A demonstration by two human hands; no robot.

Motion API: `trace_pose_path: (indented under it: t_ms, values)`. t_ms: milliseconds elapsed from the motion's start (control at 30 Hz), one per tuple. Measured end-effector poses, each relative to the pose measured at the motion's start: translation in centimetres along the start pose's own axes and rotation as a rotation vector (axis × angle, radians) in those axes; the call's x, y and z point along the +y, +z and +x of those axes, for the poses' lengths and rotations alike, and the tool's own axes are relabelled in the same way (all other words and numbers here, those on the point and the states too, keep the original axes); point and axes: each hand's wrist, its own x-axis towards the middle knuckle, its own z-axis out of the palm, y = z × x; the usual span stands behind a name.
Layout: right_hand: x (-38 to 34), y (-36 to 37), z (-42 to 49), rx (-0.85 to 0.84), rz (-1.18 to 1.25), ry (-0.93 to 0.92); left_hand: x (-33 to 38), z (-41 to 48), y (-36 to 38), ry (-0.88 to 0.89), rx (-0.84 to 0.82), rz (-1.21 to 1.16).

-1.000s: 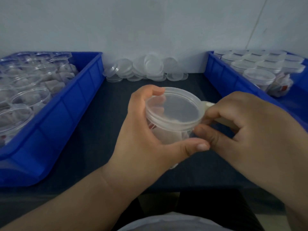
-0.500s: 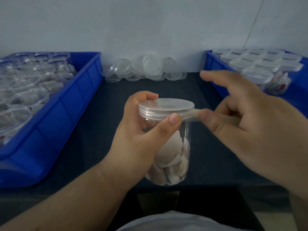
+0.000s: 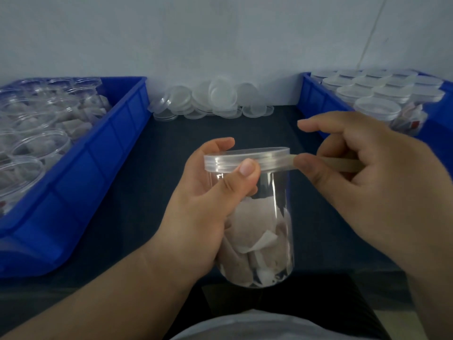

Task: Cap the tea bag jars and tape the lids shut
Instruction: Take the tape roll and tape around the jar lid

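Clear jar (image 3: 269, 212), lid (image 3: 245, 157) on: grip of left hand (image 3: 206, 209) curls round it, thumb on lid rim; grip of right hand (image 3: 372, 182), right of jar, pinches tape (image 3: 343, 165) touching lid.

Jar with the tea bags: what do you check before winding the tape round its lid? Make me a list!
1. The lid sits level on the jar: ok.
2. The left hand grips the jar, thumb on the lid's rim: ok.
3. The right hand pinches the tape, strip stretched straight: ok.
4. The tape meets the lid's side: ok.
5. The tape end is firmly stuck there: cannot tell.
6. The tea bags lie below the rim: ok.
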Motion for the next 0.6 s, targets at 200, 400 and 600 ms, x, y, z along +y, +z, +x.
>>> trace_pose_path:
  t_ms: [200,400,600]
  values:
    - [1.1,1.6,0.1,-0.041,0.027,0.047,-0.3,-0.1,-0.3,0.016,-0.068,-0.010]
    - [2.0,2.4,0.2,-0.172,0.147,0.108,0.2,0.3,-0.2,0.127,-0.198,0.013]
    - [2.1,1.8,-0.1,-0.202,0.291,0.194,-0.4,0.6,-1.0,0.056,-0.220,-0.027]
